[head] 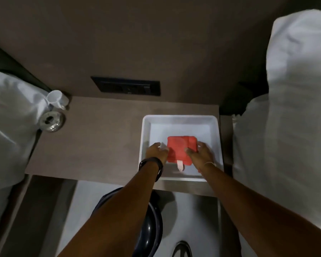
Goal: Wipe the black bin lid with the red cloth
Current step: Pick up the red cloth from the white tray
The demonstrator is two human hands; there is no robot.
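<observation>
So the red cloth [180, 148] sits folded in the white tray [180, 118] at the bedside table's [100, 136] front right corner, nowhere near wiping yet. Both hands are on it: left hand [157, 151] with fingers loosely spread at its left edge, right hand [200, 153] pinching the right edge. The black bin lid [150, 229] is down below the table's front edge, mostly hidden under the left arm, so that hand looks nearer.
</observation>
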